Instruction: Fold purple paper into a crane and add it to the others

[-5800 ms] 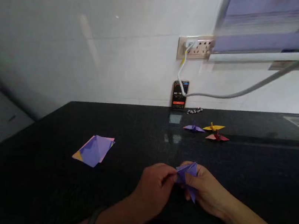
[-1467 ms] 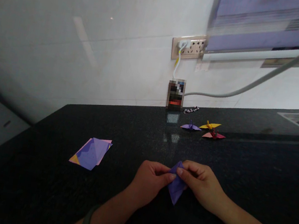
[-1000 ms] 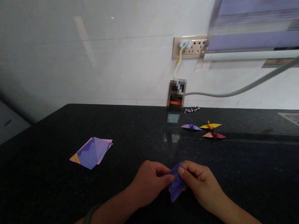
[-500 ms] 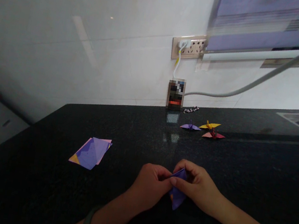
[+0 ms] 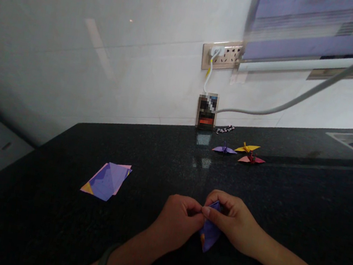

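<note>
A folded piece of purple origami paper (image 5: 210, 234) with a small orange patch is held between both hands, above the front of the dark counter. My right hand (image 5: 233, 218) pinches its upper part, thumb on the near face and fingers behind. My left hand (image 5: 178, 219) is closed at the paper's upper left edge, its thumb and forefinger meeting the right thumb; its other fingers are curled in. The hands hide part of the paper's top. To the left lie several loose sheets of origami paper (image 5: 106, 181), purple over pink, with yellow corners.
Three folded paper cranes, one purple (image 5: 224, 150), one yellow (image 5: 247, 148) and one red (image 5: 252, 159), stand at the back of the counter (image 5: 159, 161). Behind them are a patterned strip (image 5: 225, 130) and a pixelated box (image 5: 207, 112) by the wall, with a cable (image 5: 286, 109) rising right.
The purple paper has tilted slightly, its lower tip moving a little down. Both hands keep nearly the same place, with small shifts of the fingers.
</note>
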The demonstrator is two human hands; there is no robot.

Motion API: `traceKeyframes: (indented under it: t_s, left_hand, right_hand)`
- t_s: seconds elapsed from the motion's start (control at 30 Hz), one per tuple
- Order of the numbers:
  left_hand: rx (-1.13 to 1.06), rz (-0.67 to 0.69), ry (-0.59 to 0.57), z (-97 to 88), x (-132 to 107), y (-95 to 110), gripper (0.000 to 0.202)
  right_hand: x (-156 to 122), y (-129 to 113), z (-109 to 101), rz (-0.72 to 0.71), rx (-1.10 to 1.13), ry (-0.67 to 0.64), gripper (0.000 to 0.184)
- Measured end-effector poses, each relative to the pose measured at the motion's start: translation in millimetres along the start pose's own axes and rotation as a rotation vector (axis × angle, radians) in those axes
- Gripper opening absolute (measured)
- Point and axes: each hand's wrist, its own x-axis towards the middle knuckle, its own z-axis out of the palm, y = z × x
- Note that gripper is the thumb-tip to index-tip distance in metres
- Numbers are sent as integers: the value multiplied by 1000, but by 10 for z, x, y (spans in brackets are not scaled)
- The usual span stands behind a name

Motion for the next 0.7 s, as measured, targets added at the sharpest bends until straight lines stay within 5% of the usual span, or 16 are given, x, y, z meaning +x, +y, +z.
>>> traceKeyframes:
  t_s: [0.57, 0.7]
  left_hand:
    - [-100, -39, -24, -30, -3, 51, 21]
    - [-86, -61, -35, -34, 12, 36, 20]
  right_hand:
    - [3, -19, -20, 93, 149, -64, 31]
    - [40, -21, -83, 29, 1, -24, 31]
